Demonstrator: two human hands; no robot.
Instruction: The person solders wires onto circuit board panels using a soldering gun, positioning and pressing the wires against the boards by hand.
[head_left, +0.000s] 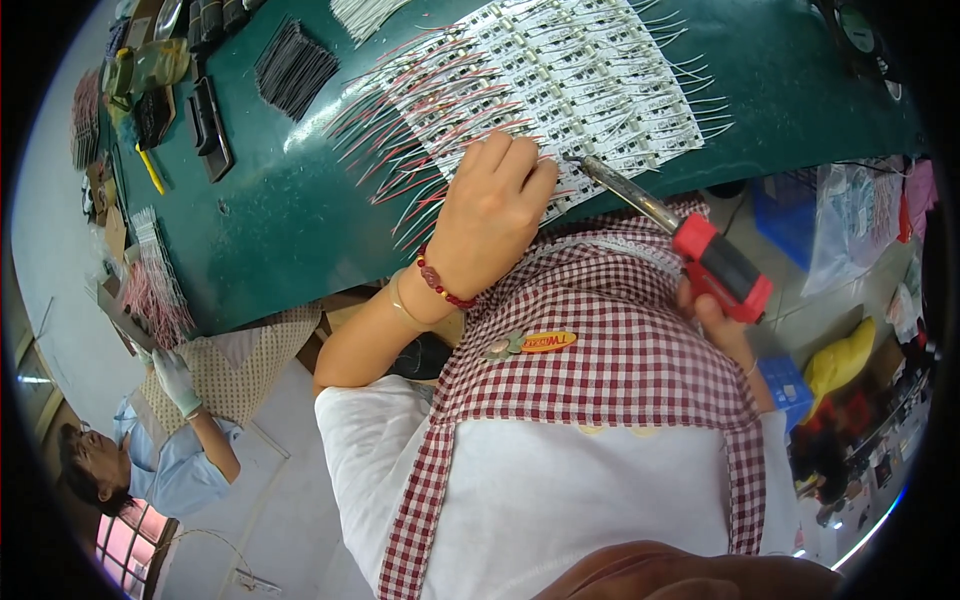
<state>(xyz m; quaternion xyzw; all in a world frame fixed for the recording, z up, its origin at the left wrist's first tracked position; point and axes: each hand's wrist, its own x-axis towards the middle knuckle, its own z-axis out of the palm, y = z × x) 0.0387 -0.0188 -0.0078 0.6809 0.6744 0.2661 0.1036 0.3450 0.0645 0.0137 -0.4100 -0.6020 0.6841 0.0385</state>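
Observation:
My left hand [492,205] rests on the near edge of a sheet of small white circuit boards [560,80] with red and white wires, its fingers curled and pressing the boards down. A red bead bracelet sits on that wrist. My right hand [722,325] grips the red and black handle of a soldering iron [690,240]; its metal tip points up-left and meets the boards just right of my left fingers. I wear a red checked apron over a white shirt.
The boards lie on a green table [270,220]. A bundle of black wires [295,68], black parts and a yellow tool [150,168] lie at its left. Another person in blue with a gloved hand [178,380] sits at lower left. Blue crates [785,215] and bags stand at right.

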